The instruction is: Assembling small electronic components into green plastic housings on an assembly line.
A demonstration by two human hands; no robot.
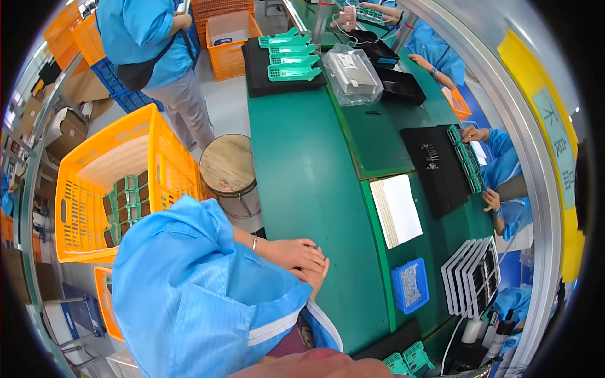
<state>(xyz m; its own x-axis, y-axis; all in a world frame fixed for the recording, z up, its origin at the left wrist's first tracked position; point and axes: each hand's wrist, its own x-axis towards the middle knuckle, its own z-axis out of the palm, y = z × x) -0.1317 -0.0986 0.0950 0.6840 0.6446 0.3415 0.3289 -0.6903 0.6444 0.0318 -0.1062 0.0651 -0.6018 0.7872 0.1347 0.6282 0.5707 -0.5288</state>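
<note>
My left hand (pixel 292 253), with a bracelet at its wrist, reaches in from a blue sleeve. It is closed against my right hand (pixel 317 281), its fingers together, at the near left edge of the green table (pixel 309 170). My right hand is partly covered by the left one, and most of its fingers are hidden. No object shows between the two hands. The table's bare green surface lies just beside them.
An orange crate (pixel 153 142) with green-framed parts stands left, by a round stool (pixel 227 165). Green plastic parts (pixel 293 74) lie on a black mat at the back. Papers (pixel 397 211) and a blue tray (pixel 410 285) lie right. A co-worker's hands (pixel 491 200) hold a green strip (pixel 465 159).
</note>
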